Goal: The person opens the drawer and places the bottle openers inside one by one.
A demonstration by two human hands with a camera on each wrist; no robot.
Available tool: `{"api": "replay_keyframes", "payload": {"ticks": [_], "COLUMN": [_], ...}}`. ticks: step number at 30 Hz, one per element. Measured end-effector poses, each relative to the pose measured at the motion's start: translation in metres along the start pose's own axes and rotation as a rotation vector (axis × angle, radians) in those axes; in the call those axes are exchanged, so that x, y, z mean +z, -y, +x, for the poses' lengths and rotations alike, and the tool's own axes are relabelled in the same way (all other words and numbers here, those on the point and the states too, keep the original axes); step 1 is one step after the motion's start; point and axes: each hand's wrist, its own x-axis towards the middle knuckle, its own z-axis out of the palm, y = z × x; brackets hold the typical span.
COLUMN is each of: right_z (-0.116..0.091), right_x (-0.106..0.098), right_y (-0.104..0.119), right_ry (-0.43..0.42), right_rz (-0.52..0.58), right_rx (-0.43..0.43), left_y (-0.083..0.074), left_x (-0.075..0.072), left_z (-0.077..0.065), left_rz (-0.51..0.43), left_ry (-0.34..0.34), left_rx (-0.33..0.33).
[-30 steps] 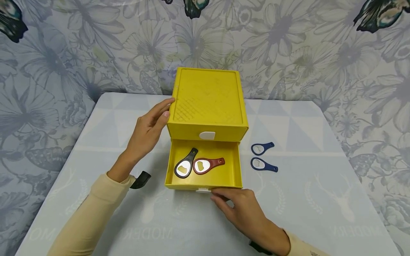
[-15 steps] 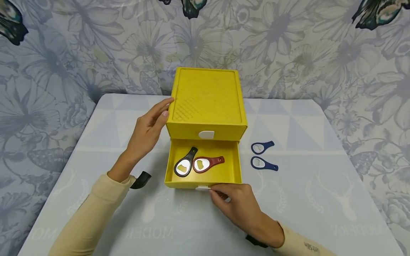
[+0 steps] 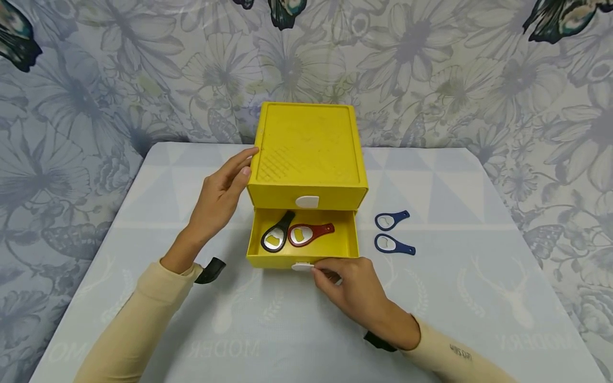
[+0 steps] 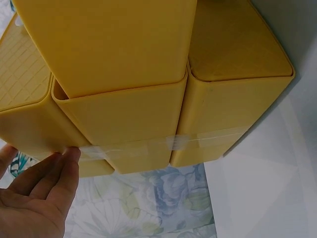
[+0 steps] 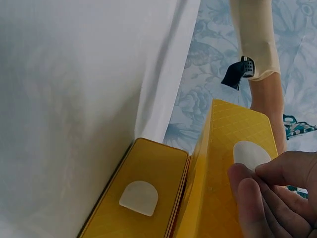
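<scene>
Below, right fingers (image 3: 332, 264) on tab (image 3: 301, 267)

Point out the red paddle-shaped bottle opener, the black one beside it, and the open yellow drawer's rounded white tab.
Red paddle-shaped bottle opener (image 3: 314, 232): head view, on its neck.
Black bottle opener (image 3: 283, 226): head view, on its neck.
Rounded white tab (image 5: 250, 152): right wrist view, middle of its face.

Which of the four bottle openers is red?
The red opener is the right-hand one in the open drawer. Beside it lies a black opener; two blue openers lie on the table.
</scene>
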Motion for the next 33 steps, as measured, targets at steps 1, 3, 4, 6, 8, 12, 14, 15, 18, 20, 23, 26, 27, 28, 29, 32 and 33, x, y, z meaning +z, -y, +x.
{"api": "replay_keyframes", "payload": {"ticks": [1, 3, 4, 6, 8, 12, 14, 15, 18, 20, 23, 26, 27, 28, 29, 32, 33], "right_z": [0.002, 0.006, 0.008, 0.012, 0.016, 0.025, 0.028, 0.030, 0.034, 0.036, 0.039, 0.043, 0.045, 0.046, 0.047, 0.051, 0.053], "right_x": [0.000, -0.001, 0.000, 0.000, 0.000, 0.000, 0.000, 0.000, -0.001, -0.001, -0.002, -0.002, -0.002, -0.001, -0.001, 0.000, 0.000], "right_y": [-0.001, -0.003, -0.004, -0.007, -0.010, -0.015, -0.017, -0.018, -0.020, -0.021, -0.022, -0.025, -0.026, -0.028, -0.030, -0.034, -0.035], "right_ry": [-0.004, -0.009, -0.010, -0.012, -0.012, -0.014, -0.017, -0.017, -0.019, -0.021, -0.025, -0.035, -0.038, -0.041, -0.043, -0.048, -0.048], "right_rz": [-0.003, -0.008, -0.010, -0.012, -0.012, -0.011, -0.013, -0.013, -0.014, -0.014, -0.009, -0.003, 0.000, 0.003, 0.006, 0.019, 0.027], "right_rx": [-0.003, 0.000, 0.001, 0.002, 0.005, 0.019, 0.028, 0.032, 0.032, 0.028, 0.024, 0.023, 0.021, 0.019, 0.016, 0.012, 0.012], "left_y": [0.000, 0.001, 0.001, 0.002, 0.003, 0.004, 0.004, 0.004, 0.003, 0.003, 0.002, 0.001, 0.001, 0.001, 0.001, 0.001, 0.001], "left_x": [0.000, 0.000, 0.000, 0.000, 0.000, 0.000, -0.001, -0.001, -0.001, 0.000, 0.000, 0.000, 0.000, 0.000, 0.000, 0.001, 0.001], "left_z": [0.000, 0.000, 0.000, 0.000, 0.000, 0.000, 0.000, 0.000, 0.001, 0.001, 0.000, 0.000, 0.000, -0.001, -0.001, -0.001, -0.001], "left_rz": [0.001, 0.001, 0.000, 0.001, 0.001, -0.003, -0.008, -0.009, -0.007, -0.004, 0.002, 0.007, 0.008, 0.008, 0.008, 0.004, 0.002], "left_ry": [0.000, 0.000, 0.000, 0.000, -0.001, -0.001, 0.000, 0.001, 0.002, 0.000, -0.001, 0.003, 0.003, 0.003, 0.003, 0.002, 0.002], "left_rx": [0.000, 0.001, 0.000, -0.001, -0.004, -0.008, -0.002, 0.001, 0.012, 0.014, 0.013, 0.007, 0.006, 0.004, 0.003, 0.003, 0.003]}}
